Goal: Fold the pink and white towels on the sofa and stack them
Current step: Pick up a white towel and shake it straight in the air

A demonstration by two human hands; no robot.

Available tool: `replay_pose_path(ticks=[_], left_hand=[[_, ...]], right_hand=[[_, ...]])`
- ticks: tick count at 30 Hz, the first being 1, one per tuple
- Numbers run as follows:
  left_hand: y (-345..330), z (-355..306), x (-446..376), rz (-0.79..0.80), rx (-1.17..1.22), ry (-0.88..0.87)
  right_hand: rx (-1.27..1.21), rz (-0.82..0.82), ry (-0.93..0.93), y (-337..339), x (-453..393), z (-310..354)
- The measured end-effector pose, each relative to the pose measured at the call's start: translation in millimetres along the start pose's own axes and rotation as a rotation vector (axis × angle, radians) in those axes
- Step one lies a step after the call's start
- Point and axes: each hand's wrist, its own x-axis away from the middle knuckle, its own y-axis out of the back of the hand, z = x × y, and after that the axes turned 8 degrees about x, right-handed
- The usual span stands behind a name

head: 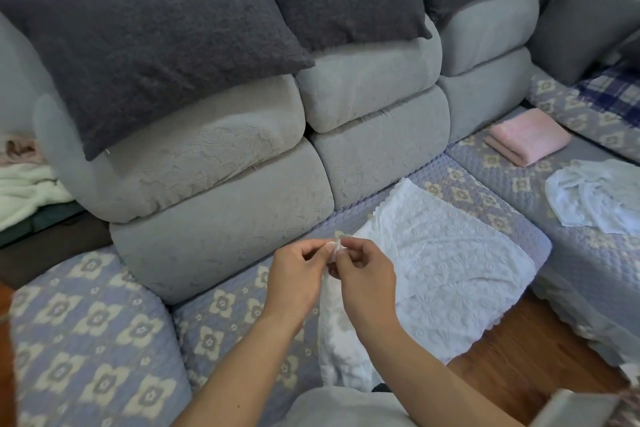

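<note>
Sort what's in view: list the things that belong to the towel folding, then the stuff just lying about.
Job:
white towel, pinched at one corner by left hand and right hand
folded pink towel
crumpled white towel

Lying about:
dark grey cushions
plaid cloth
cream blanket

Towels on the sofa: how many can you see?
3: a folded pink towel far right, a crumpled white towel nearer, and a white embossed towel pinched by both hands. Others may be out of view.
</note>
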Motion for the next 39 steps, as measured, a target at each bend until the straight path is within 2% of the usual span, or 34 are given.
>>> replay_pose_path(ticks=[8, 11, 13, 18, 22, 24, 28, 31, 35, 39], left_hand=[[0, 9, -2, 0.01, 0.001, 0.022], [-7, 8, -2, -0.009, 0.067, 0.041], [-12, 5, -3, -0.051, 0.191, 0.102], [-35, -1, -5, -0.134, 0.425, 0.227], [-61, -6, 0, -0.219, 0.395, 0.217], [-73, -9, 6, -0.281, 0.373, 0.186], [-96, -17, 19, -0.409, 0.382, 0.133], [-114, -21, 30, -0.455, 0.413, 0.11], [-128, -23, 39, -0.487, 0.503, 0.09], [-136, -26, 44, -0.457, 0.521, 0.075]], right_hand=[[-0.017, 0.072, 0.044, 11, -2, 2], [-0.018, 0.209, 0.083, 23, -11, 2], [0.052, 0.314, 0.131, 35, -23, 3], [0.402, 0.493, 0.497, 63, -74, 7], [0.545, 0.613, 0.949, 85, -113, 10], [0.507, 0.66, 1.092, 98, -124, 15], [0.482, 0.819, 1.061, 112, -136, 23], [0.434, 0.865, 1.088, 117, -138, 22], [0.229, 1.015, 0.871, 129, -135, 27], [0.096, 1.157, 0.735, 134, -129, 31]])
